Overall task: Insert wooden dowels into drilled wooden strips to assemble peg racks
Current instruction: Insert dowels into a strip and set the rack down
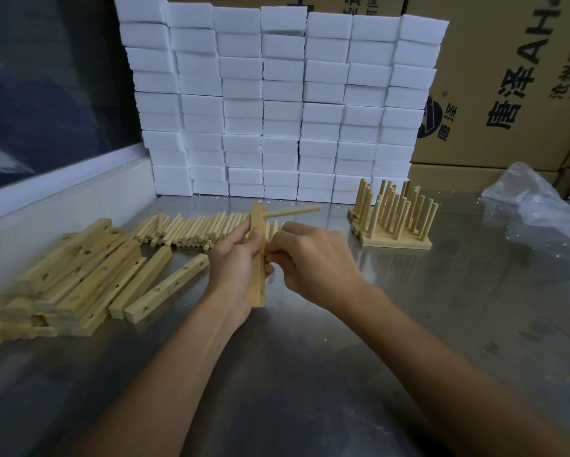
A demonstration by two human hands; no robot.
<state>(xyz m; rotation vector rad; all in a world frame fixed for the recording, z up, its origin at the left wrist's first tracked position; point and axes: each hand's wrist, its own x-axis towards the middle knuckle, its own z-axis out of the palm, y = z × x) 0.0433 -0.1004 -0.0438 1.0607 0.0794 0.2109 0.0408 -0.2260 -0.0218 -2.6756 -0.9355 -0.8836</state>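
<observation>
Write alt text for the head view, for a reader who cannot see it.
A person's left hand holds a drilled strip upright above a steel table, one dowel already jutting from its top hole, while the right hand works at the strip's middle. Loose strips and dowels lie left, finished racks right, white foam blocks behind.

Right hand (313, 258) fingers (278, 255) hidden behind strip (257, 258) — strip pile (62, 278) blurred.
</observation>
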